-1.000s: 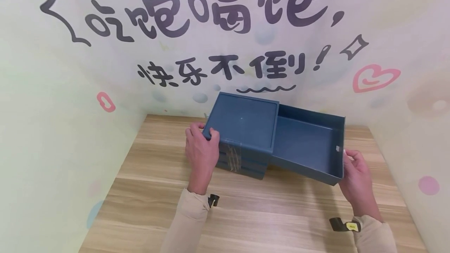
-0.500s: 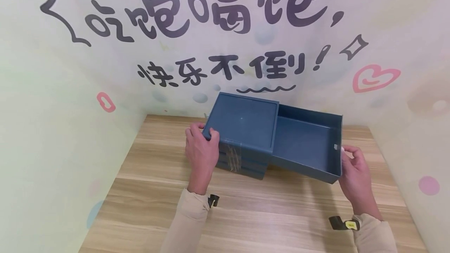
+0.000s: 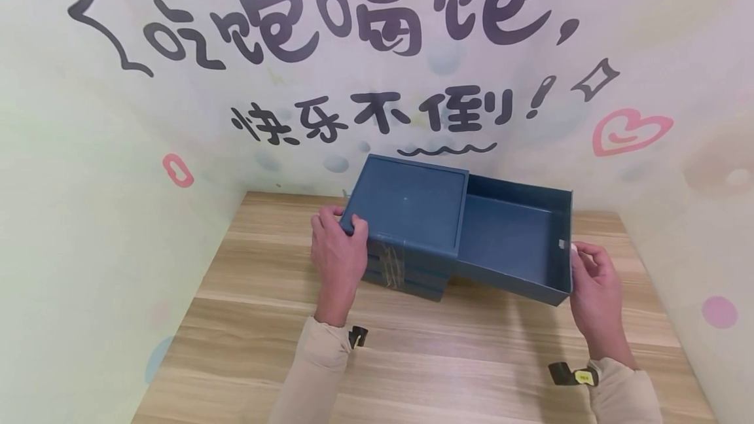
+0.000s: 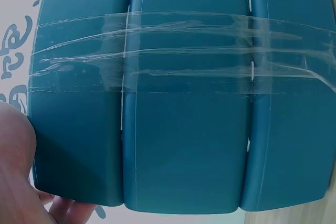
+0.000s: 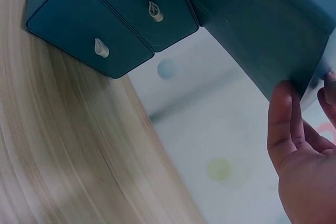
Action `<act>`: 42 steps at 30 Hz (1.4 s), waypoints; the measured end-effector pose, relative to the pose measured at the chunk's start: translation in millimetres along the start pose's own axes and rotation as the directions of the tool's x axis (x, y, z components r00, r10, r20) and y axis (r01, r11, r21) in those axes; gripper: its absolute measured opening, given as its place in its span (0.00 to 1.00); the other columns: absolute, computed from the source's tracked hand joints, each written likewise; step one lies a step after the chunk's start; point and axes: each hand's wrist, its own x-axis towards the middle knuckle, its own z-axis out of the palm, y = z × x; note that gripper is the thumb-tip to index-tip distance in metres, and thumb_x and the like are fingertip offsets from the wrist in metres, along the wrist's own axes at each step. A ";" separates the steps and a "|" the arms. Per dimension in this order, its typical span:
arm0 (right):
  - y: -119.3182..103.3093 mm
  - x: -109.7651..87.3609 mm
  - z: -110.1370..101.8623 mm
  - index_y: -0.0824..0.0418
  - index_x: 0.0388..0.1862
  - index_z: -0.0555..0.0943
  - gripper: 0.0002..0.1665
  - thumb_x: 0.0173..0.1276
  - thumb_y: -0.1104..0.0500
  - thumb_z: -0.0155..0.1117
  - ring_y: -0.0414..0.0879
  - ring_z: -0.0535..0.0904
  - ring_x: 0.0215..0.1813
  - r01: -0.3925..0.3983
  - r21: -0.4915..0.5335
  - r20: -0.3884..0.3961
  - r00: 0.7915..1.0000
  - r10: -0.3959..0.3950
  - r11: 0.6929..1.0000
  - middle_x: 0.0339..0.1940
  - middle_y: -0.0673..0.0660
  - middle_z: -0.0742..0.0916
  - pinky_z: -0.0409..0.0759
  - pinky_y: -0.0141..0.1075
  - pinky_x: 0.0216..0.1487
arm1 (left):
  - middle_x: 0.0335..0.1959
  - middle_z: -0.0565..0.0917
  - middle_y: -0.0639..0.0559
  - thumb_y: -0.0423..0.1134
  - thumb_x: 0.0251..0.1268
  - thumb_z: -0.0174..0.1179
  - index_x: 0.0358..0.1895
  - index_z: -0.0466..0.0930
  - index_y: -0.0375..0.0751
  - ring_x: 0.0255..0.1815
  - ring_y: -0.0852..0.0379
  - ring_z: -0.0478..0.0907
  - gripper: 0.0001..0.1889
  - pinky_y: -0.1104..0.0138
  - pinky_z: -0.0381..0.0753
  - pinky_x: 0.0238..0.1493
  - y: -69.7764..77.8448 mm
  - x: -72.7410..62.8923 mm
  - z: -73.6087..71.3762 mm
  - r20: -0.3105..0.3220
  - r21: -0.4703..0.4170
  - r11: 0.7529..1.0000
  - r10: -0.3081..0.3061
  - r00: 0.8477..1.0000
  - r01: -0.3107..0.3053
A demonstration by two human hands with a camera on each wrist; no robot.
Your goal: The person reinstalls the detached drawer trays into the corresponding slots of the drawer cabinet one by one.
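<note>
A blue drawer cabinet (image 3: 406, 205) stands on the table. Its top drawer (image 3: 509, 234) sticks far out to the right, and nothing lies inside it. My left hand (image 3: 340, 250) grips the cabinet's top left edge, with the thumb on top. My right hand (image 3: 601, 306) is at the drawer's front panel, pinching its small white knob (image 3: 574, 249), which the fingers mostly hide. In the right wrist view one fingertip lies by the drawer's lower edge. Two lower drawers are pushed in, each with a white leaf-shaped knob (image 5: 101, 49).
Clear tape (image 4: 184, 51) runs across the cabinet's side in the left wrist view. Wood-grain table (image 3: 448, 358) surrounds the cabinet in front and at both sides. Close behind rises a pale wall (image 3: 194, 110) with dark lettering, and side walls flank the table.
The top drawer has slid slightly left, into the cabinet, and my right hand has moved along with it. My left hand and the cabinet stay in place.
</note>
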 end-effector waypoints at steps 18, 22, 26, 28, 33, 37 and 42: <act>2.6 -0.6 10.2 0.56 0.55 0.80 0.13 0.74 0.59 0.65 0.32 0.86 0.41 -0.006 -0.144 -0.073 0.997 -0.004 0.990 0.49 0.39 0.87 0.84 0.22 0.38 | 0.39 0.72 0.46 0.53 0.69 0.51 0.53 0.70 0.48 0.30 0.46 0.73 0.17 0.57 0.70 0.30 -0.7 0.8 1.6 -0.026 -0.017 0.999 0.027 0.999 -0.027; 3.7 -1.1 11.2 0.57 0.56 0.80 0.14 0.74 0.60 0.65 0.32 0.86 0.42 0.031 -0.160 -0.062 0.997 -0.041 0.987 0.52 0.40 0.86 0.84 0.22 0.39 | 0.39 0.72 0.46 0.53 0.69 0.51 0.53 0.70 0.48 0.30 0.46 0.73 0.17 0.57 0.70 0.30 -0.7 1.5 1.9 -0.029 -0.017 0.999 0.032 0.999 -0.032; 5.3 -1.1 12.4 0.57 0.56 0.81 0.14 0.74 0.58 0.65 0.32 0.84 0.44 0.037 -0.215 -0.071 0.996 -0.054 0.976 0.50 0.38 0.86 0.83 0.20 0.41 | 0.38 0.73 0.46 0.53 0.69 0.51 0.52 0.70 0.47 0.31 0.45 0.73 0.17 0.56 0.71 0.31 -1.5 1.5 1.2 -0.029 -0.015 1.000 0.023 0.999 -0.023; 6.4 -0.9 12.7 0.56 0.55 0.81 0.13 0.74 0.58 0.65 0.32 0.83 0.45 0.039 -0.250 -0.081 0.995 -0.062 0.968 0.49 0.37 0.87 0.81 0.19 0.41 | 0.38 0.73 0.45 0.53 0.69 0.51 0.52 0.71 0.47 0.31 0.45 0.73 0.17 0.56 0.71 0.31 -1.7 1.6 0.6 -0.029 -0.014 1.000 0.021 0.999 -0.022; 6.9 -1.5 14.3 0.57 0.56 0.82 0.13 0.74 0.59 0.64 0.32 0.83 0.44 0.061 -0.288 -0.085 0.992 -0.088 0.956 0.46 0.36 0.87 0.80 0.18 0.42 | 0.37 0.74 0.46 0.53 0.67 0.52 0.51 0.72 0.48 0.29 0.46 0.73 0.17 0.57 0.69 0.30 -2.0 2.3 -1.1 -0.036 -0.014 1.000 0.015 0.999 -0.015; 5.8 -2.3 15.6 0.58 0.56 0.81 0.14 0.75 0.59 0.64 0.32 0.82 0.45 0.070 -0.311 -0.082 0.992 -0.100 0.948 0.47 0.36 0.87 0.80 0.17 0.43 | 0.37 0.74 0.46 0.54 0.67 0.52 0.50 0.72 0.49 0.29 0.46 0.72 0.17 0.58 0.69 0.29 -1.9 2.5 -1.4 -0.034 -0.014 1.000 0.006 0.999 -0.006; 5.6 -2.9 15.9 0.59 0.56 0.82 0.14 0.74 0.60 0.64 0.33 0.82 0.46 0.070 -0.307 -0.103 0.989 -0.106 0.949 0.47 0.36 0.87 0.79 0.17 0.44 | 0.36 0.74 0.47 0.55 0.67 0.52 0.50 0.72 0.49 0.28 0.46 0.72 0.17 0.58 0.68 0.29 -1.1 2.1 -0.1 -0.022 -0.012 1.000 0.004 1.000 -0.004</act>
